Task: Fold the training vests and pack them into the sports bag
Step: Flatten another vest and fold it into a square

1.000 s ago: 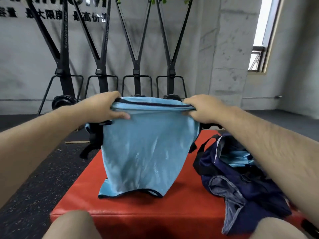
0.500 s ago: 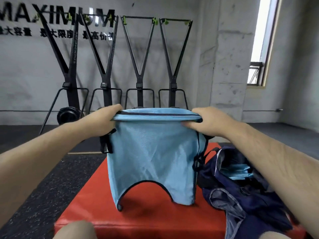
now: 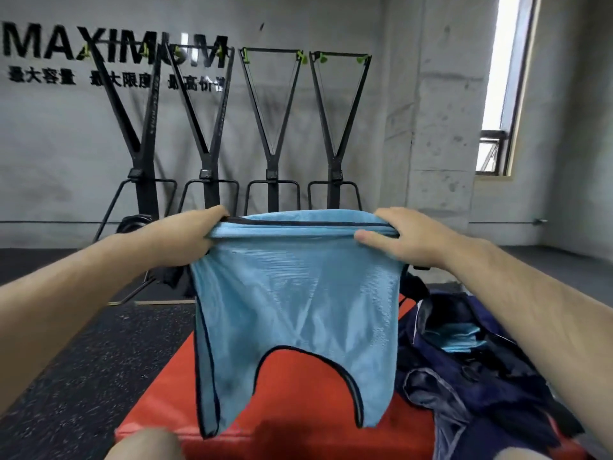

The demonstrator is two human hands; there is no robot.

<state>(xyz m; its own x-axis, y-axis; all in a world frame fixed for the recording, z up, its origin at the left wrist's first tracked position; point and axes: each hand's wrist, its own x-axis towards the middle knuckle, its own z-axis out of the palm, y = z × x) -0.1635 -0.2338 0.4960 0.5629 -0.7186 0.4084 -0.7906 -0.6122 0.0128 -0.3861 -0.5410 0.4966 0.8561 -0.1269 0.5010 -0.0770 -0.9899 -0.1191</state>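
Fingers (image 3: 386, 214) partly behind blue vest (image 3: 298, 293)

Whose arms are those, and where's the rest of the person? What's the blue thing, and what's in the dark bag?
The camera sits on the person's head, looking forward and down, so you see mostly their arms, as if through their eyes. The left hand and right hand each grip a top corner of a light blue vest, which hangs in front of a red mat. On the mat, to the right, lies an open dark blue sports bag. Inside it shows more light blue cloth, probably vests already packed.
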